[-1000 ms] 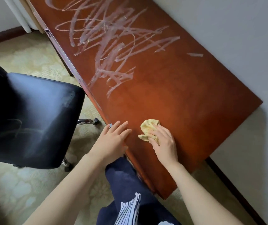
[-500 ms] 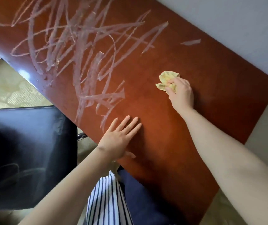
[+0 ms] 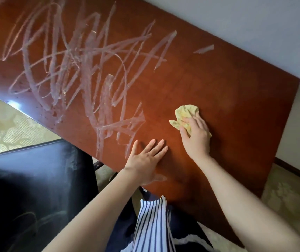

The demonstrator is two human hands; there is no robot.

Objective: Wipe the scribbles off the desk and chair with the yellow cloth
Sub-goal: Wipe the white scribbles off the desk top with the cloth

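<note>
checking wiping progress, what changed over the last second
The right hand slid the yellow cloth from near the front edge of the desk farther onto it, then back a little toward the person. The left hand moved from the edge to lie flat on the top. The cloth stays in the right hand's hold; the scribbles are unwiped, the chair untouched.

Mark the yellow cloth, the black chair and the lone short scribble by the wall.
yellow cloth (image 3: 186, 111): head view, on its bunched upper fold.
black chair (image 3: 36, 179): head view, on the bare dark upholstery.
lone short scribble (image 3: 204, 49): head view, on the middle of the stroke.
</note>
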